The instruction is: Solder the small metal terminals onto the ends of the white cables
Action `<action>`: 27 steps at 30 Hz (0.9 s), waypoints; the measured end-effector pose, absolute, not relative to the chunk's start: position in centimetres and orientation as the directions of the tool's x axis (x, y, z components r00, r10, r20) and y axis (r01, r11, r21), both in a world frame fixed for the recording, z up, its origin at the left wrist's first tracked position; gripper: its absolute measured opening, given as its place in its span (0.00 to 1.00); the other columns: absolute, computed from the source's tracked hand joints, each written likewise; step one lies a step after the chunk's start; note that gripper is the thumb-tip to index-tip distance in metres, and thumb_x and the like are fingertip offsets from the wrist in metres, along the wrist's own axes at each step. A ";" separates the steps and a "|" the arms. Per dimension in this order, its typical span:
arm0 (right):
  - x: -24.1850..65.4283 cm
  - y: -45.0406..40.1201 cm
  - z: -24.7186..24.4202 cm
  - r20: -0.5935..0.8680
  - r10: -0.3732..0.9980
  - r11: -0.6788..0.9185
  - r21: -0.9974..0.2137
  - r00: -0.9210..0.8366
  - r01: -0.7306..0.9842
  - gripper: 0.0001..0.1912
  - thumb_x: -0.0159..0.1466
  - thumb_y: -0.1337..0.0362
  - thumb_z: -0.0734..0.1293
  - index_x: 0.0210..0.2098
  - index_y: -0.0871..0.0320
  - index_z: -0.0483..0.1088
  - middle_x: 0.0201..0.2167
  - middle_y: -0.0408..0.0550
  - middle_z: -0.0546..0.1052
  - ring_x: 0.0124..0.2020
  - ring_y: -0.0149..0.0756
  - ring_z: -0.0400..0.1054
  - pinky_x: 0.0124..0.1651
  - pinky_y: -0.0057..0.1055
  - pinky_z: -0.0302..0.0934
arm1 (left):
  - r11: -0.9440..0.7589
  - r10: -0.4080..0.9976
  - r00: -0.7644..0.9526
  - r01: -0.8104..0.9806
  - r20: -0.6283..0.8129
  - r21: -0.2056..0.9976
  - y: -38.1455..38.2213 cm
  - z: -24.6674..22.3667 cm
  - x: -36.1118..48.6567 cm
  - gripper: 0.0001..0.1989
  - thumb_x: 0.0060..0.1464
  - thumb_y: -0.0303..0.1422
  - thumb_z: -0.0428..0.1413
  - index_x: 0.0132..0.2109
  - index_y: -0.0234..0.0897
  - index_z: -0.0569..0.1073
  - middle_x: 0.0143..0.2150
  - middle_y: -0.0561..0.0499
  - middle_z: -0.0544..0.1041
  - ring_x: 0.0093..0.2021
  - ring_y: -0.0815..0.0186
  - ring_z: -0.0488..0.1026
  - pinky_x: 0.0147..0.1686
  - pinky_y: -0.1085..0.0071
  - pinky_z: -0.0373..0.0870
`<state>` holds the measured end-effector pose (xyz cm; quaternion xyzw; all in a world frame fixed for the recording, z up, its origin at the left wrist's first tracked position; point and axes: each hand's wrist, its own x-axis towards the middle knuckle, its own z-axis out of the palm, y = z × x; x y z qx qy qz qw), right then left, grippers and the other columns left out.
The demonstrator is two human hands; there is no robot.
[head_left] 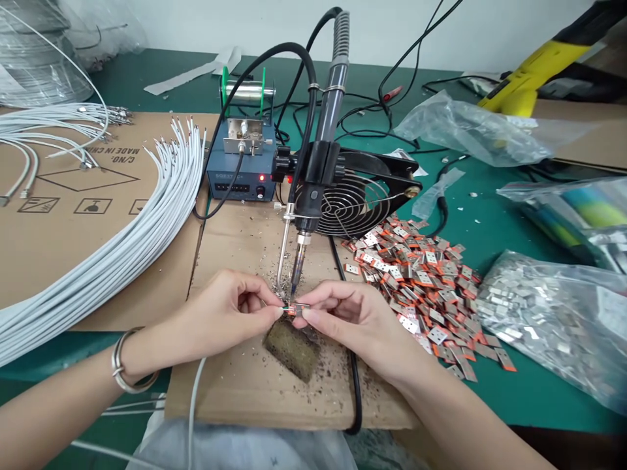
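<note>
My left hand (240,305) pinches the end of a white cable (194,408), whose thin coloured wires show just past the fingertips. Between finger and thumb, my right hand (343,313) grips a small metal USB connector (298,311) with an orange part facing the wires. The wires and connector meet right under the tip of a soldering iron (296,264) mounted on a stand. Beside the iron, a thin bent metal feed tube (283,251) points to the same spot. A dirty brown sponge (292,349) lies below the hands on the cardboard (235,398).
Many orange-and-metal connectors (426,281) are piled at the right, beside a plastic bag of metal pieces (543,320). A white cable bundle (147,241) lies left. Behind stand a blue solder feeder (240,176), a fan (353,202) and a yellow tool (529,78). A black cord (356,385) crosses the cardboard.
</note>
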<state>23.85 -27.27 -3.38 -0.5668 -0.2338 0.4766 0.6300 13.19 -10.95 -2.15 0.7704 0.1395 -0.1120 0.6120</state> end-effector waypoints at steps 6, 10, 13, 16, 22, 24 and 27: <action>24.0 -27.3 -3.5 -0.276 0.848 -0.130 -0.936 0.453 -0.326 0.04 0.54 0.67 0.70 0.31 0.60 0.73 0.26 0.45 0.78 0.28 0.22 0.72 0.32 0.13 0.63 | -0.206 0.072 0.939 0.344 -0.336 0.916 -10.9 -2.2 13.1 0.09 0.52 0.33 0.53 0.33 0.31 0.74 0.22 0.55 0.66 0.22 0.76 0.58 0.21 0.81 0.54; 23.9 -27.3 -3.6 -0.270 0.857 -0.117 -0.932 0.440 -0.344 0.04 0.54 0.67 0.70 0.31 0.59 0.73 0.26 0.45 0.78 0.28 0.22 0.72 0.32 0.13 0.63 | -0.204 0.076 0.939 0.343 -0.335 0.917 -11.0 -2.1 13.2 0.09 0.52 0.34 0.53 0.33 0.31 0.74 0.22 0.55 0.66 0.22 0.76 0.58 0.21 0.81 0.54; 23.8 -27.2 -3.5 -0.286 0.850 -0.130 -0.927 0.442 -0.351 0.05 0.53 0.66 0.71 0.30 0.60 0.73 0.26 0.45 0.78 0.28 0.23 0.72 0.32 0.14 0.63 | -0.220 0.081 0.938 0.347 -0.337 0.912 -10.9 -2.2 13.2 0.09 0.51 0.34 0.53 0.32 0.31 0.74 0.21 0.55 0.65 0.22 0.76 0.57 0.20 0.81 0.52; 23.8 -27.1 -3.3 -0.338 0.821 -0.189 -0.921 0.461 -0.339 0.07 0.52 0.66 0.71 0.30 0.62 0.72 0.26 0.47 0.77 0.27 0.24 0.71 0.30 0.16 0.62 | -0.244 0.082 0.936 0.353 -0.343 0.903 -10.8 -2.4 13.1 0.09 0.51 0.33 0.53 0.32 0.31 0.74 0.21 0.55 0.65 0.22 0.76 0.57 0.20 0.80 0.52; 23.7 -26.8 -3.3 -0.363 0.799 -0.254 -0.926 0.479 -0.278 0.08 0.50 0.67 0.71 0.30 0.63 0.72 0.25 0.47 0.77 0.26 0.26 0.70 0.30 0.19 0.61 | -0.296 0.077 0.937 0.346 -0.339 0.890 -10.6 -2.5 13.2 0.09 0.52 0.33 0.53 0.33 0.32 0.75 0.22 0.55 0.66 0.22 0.76 0.57 0.20 0.80 0.52; 23.7 -26.9 -3.2 -0.349 0.814 -0.262 -0.934 0.464 -0.242 0.08 0.51 0.66 0.70 0.30 0.64 0.72 0.25 0.48 0.77 0.26 0.25 0.69 0.29 0.20 0.60 | -0.297 0.067 0.934 0.354 -0.351 0.887 -10.7 -2.4 13.0 0.10 0.52 0.35 0.53 0.34 0.32 0.75 0.22 0.54 0.67 0.22 0.76 0.56 0.20 0.80 0.52; 23.9 -27.4 -2.5 -0.315 0.852 -0.279 -0.949 0.418 -0.145 0.08 0.52 0.66 0.69 0.29 0.65 0.71 0.24 0.49 0.76 0.23 0.24 0.66 0.26 0.19 0.57 | -0.317 0.034 0.929 0.361 -0.370 0.877 -11.0 -1.9 12.2 0.13 0.53 0.39 0.53 0.36 0.33 0.75 0.25 0.53 0.70 0.24 0.74 0.60 0.22 0.79 0.55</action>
